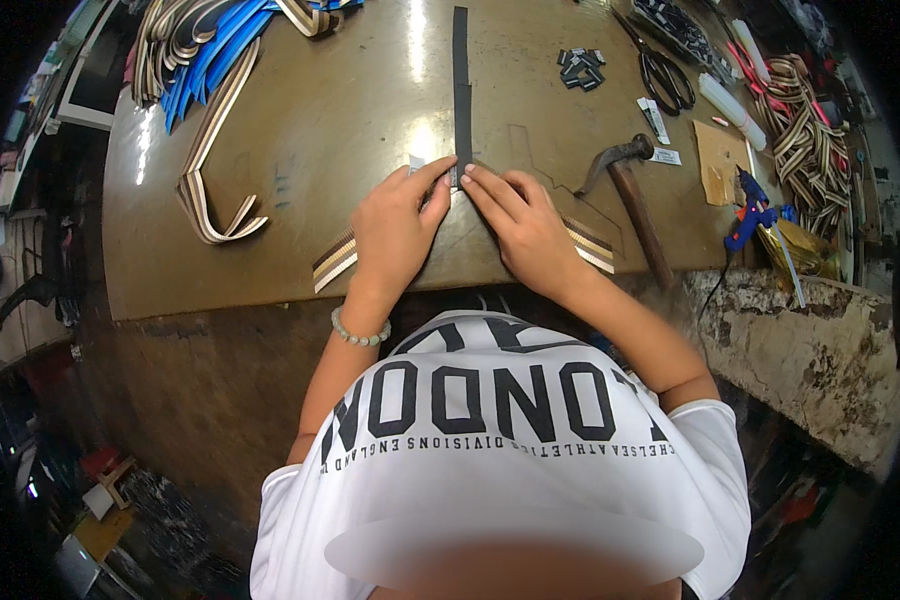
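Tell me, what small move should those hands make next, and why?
Perhaps press the dark strip gently at its near end: fingers of the left hand and right hand gather there, while its far part lies along the table.

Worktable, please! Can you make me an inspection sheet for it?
Surface: brown tabletop, shiny, lines drawn on it.
Things at hand: dark strip pointing away; striped strap pieces to either side.
Clutter: hammer, scissors, glue gun at right; striped straps upper left.
Hands: left hand and right hand at the strip's near end; grip partly hidden.
Cables: dark cord hanging from glue gun.
Surroundings: worn, peeling panel lower right; rest dim.
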`<state>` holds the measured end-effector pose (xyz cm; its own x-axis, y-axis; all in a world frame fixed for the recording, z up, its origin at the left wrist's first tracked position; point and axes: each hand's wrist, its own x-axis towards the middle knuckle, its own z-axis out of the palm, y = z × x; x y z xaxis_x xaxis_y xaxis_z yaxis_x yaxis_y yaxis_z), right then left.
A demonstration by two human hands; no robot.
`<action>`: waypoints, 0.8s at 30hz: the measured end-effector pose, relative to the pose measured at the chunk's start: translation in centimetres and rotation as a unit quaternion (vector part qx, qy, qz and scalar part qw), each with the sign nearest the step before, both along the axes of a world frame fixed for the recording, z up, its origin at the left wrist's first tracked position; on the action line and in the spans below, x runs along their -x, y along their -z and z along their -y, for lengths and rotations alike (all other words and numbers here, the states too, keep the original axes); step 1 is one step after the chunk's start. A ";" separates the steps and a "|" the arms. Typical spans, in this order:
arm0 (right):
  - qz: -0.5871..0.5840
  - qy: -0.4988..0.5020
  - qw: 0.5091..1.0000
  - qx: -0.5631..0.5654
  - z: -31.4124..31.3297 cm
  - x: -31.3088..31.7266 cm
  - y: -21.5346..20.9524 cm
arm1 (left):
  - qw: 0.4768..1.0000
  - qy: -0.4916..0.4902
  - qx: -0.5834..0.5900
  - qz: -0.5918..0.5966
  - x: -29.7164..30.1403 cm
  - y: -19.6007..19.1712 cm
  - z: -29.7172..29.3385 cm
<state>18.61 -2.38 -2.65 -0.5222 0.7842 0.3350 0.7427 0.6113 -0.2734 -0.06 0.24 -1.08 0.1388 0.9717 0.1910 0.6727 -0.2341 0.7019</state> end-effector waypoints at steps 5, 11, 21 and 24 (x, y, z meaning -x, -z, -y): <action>0.063 0.010 0.998 0.012 -0.1 0.6 -2.3 | 1.000 0.005 -0.007 0.000 0.0 0.1 0.0; -0.017 0.304 0.950 -0.067 1.6 -6.7 -4.5 | 0.995 0.019 -0.058 0.081 0.2 0.2 0.2; -0.227 0.403 0.870 0.172 3.9 -3.5 -7.0 | 0.989 -0.014 -0.049 0.140 0.3 0.5 -0.2; -0.141 0.275 0.940 0.142 2.5 0.5 -6.7 | 0.988 -0.028 -0.016 0.149 0.4 0.1 0.1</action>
<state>18.13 -4.83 4.08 0.0673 0.9886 0.1344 0.7989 0.0273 -0.6008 -0.48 0.15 -1.14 0.0181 0.9693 0.2452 0.4506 -0.2269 0.8634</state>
